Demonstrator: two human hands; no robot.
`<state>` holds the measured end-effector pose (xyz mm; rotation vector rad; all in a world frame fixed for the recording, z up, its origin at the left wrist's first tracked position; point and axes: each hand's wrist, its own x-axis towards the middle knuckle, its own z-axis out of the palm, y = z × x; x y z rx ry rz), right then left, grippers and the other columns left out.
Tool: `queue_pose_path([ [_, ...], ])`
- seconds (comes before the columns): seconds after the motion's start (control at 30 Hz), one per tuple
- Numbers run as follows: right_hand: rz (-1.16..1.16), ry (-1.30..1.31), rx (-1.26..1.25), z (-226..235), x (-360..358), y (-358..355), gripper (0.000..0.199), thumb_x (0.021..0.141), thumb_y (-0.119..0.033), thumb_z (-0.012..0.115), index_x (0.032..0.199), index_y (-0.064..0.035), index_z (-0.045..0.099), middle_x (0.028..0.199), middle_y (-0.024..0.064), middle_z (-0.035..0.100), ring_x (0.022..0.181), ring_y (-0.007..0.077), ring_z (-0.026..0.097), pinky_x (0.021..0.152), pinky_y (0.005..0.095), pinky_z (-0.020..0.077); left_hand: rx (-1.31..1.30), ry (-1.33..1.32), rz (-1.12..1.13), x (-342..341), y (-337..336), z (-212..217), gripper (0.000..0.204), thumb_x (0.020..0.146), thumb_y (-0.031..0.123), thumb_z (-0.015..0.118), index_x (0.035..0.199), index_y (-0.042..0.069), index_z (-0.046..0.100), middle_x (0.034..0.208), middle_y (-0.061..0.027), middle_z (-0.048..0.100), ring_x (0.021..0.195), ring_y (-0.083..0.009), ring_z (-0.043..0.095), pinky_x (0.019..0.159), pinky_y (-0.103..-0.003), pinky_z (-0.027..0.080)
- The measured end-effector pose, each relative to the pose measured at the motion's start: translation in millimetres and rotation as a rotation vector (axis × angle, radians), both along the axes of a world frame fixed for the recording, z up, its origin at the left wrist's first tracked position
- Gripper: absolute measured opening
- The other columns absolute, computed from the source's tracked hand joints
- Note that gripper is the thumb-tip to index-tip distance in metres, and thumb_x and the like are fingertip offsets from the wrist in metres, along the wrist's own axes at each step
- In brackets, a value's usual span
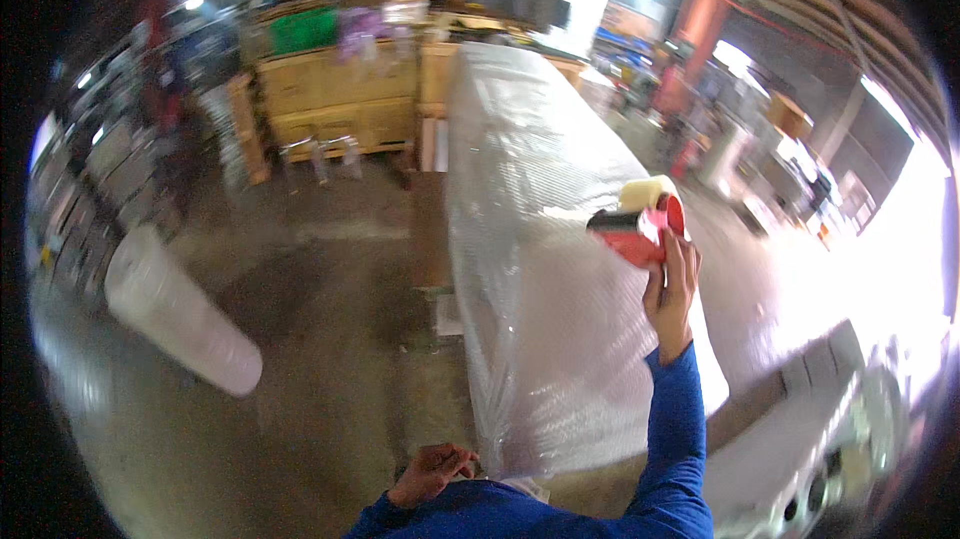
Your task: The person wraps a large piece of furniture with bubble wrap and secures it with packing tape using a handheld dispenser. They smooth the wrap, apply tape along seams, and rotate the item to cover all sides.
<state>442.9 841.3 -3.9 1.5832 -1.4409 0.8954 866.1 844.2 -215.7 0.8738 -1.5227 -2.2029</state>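
Observation:
My right hand [672, 289] is stretched forward, its fingers wrapped round a red tape dispenser [637, 239] that carries a roll of pale yellow tape [645, 193]. The dispenser is over the right side of a long, box-like load in clear bubble wrap [545, 309]. Whether it touches the wrap, I cannot tell. Low and close to my body, near the load's front end, is my left hand [435, 471]. Its fingers are curled in toward the thumb, and nothing shows in them.
A big roll of bubble wrap [185, 311] lies on the concrete floor to the left. Wooden crates [338, 99] stand at the back, with green and purple bundles on top. Cardboard and a plastic-covered item [815, 449] are at the lower right. An orange pillar [690, 44] rises at the far right.

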Motion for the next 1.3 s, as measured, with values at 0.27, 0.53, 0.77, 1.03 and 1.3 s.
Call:
queue_pose_path([
  [0.27, -0.061, -0.41, 0.065, -89, 188, 172, 0.048, 0.099, -0.021, 0.06, 0.139, 0.0042, 0.053, 0.119, 0.0276, 0.061, 0.109, 0.044, 0.062, 0.096, 0.0525, 0.0499, -0.594, 0.324, -0.401, -19, -98, 95, 0.037, 0.102, 0.03, 0.063, 0.128, 0.003, 0.063, 0.118, -0.0106, 0.068, 0.104, -0.0209, 0.066, 0.087, -0.035, 0.053],
  [0.53, -0.166, -0.738, 0.21, -157, 300, 257, 0.05, 0.095, -0.021, 0.064, 0.138, 0.0025, 0.053, 0.115, 0.0218, 0.064, 0.103, 0.04, 0.065, 0.089, 0.0471, 0.053, -0.346, 0.209, -0.899, -65, -16, 120, 0.038, 0.1, 0.022, 0.065, 0.131, 0.001, 0.063, 0.121, -0.0103, 0.068, 0.107, -0.0171, 0.064, 0.089, -0.033, 0.052],
  [0.77, -0.213, -1.003, 0.321, -204, 321, 305, 0.048, 0.091, -0.014, 0.064, 0.135, 0.0012, 0.055, 0.111, 0.0219, 0.066, 0.098, 0.0406, 0.066, 0.087, 0.0459, 0.0544, -0.398, -0.067, -0.751, -66, 36, 68, 0.02, 0.096, 0.014, 0.067, 0.103, -0.002, 0.076, 0.098, -0.0111, 0.077, 0.091, -0.0145, 0.07, 0.083, -0.03, 0.054],
  [1.03, -0.209, -1.094, 0.558, -227, 292, 340, 0.081, 0.076, -0.03, 0.084, 0.147, -0.0116, 0.05, 0.115, 0.0194, 0.063, 0.094, 0.0382, 0.066, 0.08, 0.0467, 0.0584, -0.567, -0.188, -0.56, -82, 100, 22, 0.016, 0.094, 0.012, 0.069, 0.099, -0.001, 0.076, 0.091, -0.0117, 0.077, 0.085, -0.0156, 0.071, 0.078, -0.033, 0.054],
  [1.3, -0.28, -1.014, 0.666, -206, 235, 325, 0.093, 0.068, -0.024, 0.082, 0.153, -0.0329, 0.045, 0.101, 0.0186, 0.057, 0.081, 0.0373, 0.065, 0.066, 0.0469, 0.0586, -1.113, -0.103, -0.138, -175, 31, 78, 0.014, 0.095, 0.018, 0.068, 0.093, 0.006, 0.073, 0.074, -0.0082, 0.068, 0.072, -0.0254, 0.065, 0.073, -0.038, 0.051],
])
